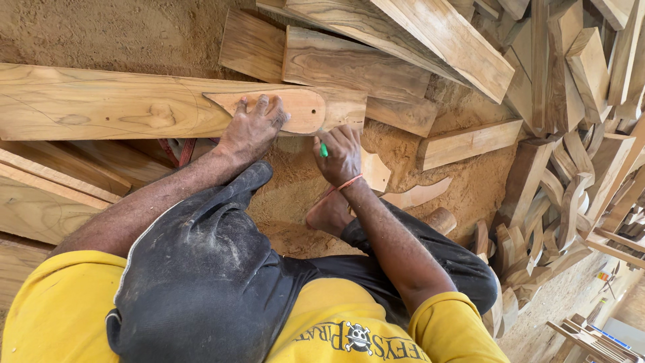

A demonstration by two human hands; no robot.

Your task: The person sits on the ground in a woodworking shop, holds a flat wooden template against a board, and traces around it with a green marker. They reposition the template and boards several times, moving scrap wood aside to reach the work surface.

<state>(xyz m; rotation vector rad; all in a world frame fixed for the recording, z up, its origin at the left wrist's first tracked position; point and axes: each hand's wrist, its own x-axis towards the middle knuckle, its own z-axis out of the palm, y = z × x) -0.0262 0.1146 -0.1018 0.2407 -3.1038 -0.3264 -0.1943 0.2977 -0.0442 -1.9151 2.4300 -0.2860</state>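
My left hand (252, 128) presses flat, fingers spread, on the template (282, 109), which lies on the plank (101, 107). My right hand (339, 154), fingers closed round a green pencil (323, 150), works at the template's lower edge.

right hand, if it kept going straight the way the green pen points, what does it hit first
The right hand points its green pen up at the plank, beside the rounded end of the thin wooden template that the left hand presses flat. It would likely meet the plank edge first; depth is unclear.
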